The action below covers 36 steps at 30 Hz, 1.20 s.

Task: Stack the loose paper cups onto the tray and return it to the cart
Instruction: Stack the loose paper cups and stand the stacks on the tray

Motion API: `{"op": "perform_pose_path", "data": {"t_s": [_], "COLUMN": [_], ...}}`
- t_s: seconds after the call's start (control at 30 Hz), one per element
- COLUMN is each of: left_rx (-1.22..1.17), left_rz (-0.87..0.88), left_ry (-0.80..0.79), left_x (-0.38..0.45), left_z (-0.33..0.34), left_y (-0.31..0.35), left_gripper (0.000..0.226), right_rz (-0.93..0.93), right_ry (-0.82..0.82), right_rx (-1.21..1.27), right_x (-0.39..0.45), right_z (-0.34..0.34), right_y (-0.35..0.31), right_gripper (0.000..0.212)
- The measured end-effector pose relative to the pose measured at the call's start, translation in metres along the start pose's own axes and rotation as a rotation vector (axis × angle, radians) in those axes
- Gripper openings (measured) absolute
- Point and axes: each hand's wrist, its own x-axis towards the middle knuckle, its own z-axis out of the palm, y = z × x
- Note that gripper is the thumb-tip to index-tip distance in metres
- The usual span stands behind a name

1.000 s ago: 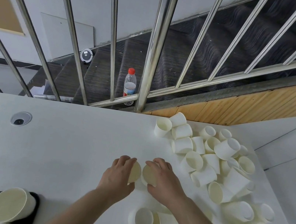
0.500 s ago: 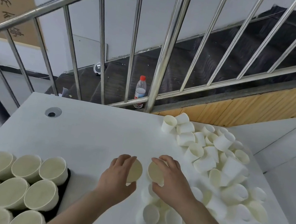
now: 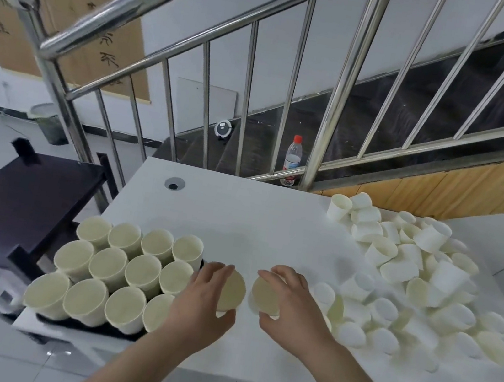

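Observation:
My left hand [image 3: 201, 301] grips a cream paper cup [image 3: 232, 290] with its mouth turned toward me. My right hand [image 3: 290, 306] grips another cup [image 3: 265, 295] the same way, just to the right of it. Both are held over the white table [image 3: 239, 222], close to the right edge of a black tray [image 3: 90, 328]. That tray is packed with rows of upright cup stacks [image 3: 119, 272]. A heap of loose white cups [image 3: 401, 280] lies to the right of my hands. The dark cart [image 3: 10, 208] stands left of the table.
A steel stair railing [image 3: 332, 111] rises behind the table, with a water bottle [image 3: 292, 159] on the steps. A cable hole [image 3: 174, 184] sits at the table's back left. A bin [image 3: 50, 122] stands on the floor at far left.
My view has swung left and back, bringing the whole tray and the cart into sight. Both hands, still holding their cups, have moved left toward the tray.

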Motion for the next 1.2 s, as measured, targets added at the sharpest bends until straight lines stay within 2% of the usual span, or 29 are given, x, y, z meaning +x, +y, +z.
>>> {"op": "perform_pose_path", "data": {"t_s": [0.27, 0.67, 1.2], "left_rx": [0.033, 0.054, 0.085], "left_rz": [-0.058, -0.087, -0.155], "left_ry": [0.011, -0.003, -0.072], "left_x": [-0.021, -0.045, -0.061], "left_z": [-0.055, -0.149, -0.176], "left_y": [-0.054, -0.189, -0.257], "left_gripper": [0.072, 0.070, 0.071], "right_rz": [-0.053, -0.030, -0.041], "right_ry": [-0.035, -0.088, -0.198], "right_rx": [-0.029, 0.044, -0.031], "right_x": [0.027, 0.082, 0.110], "right_z": [0.034, 0.117, 0.163], "right_y": [-0.076, -0.208, -0.258], "right_gripper": [0.067, 0.067, 0.065]}}
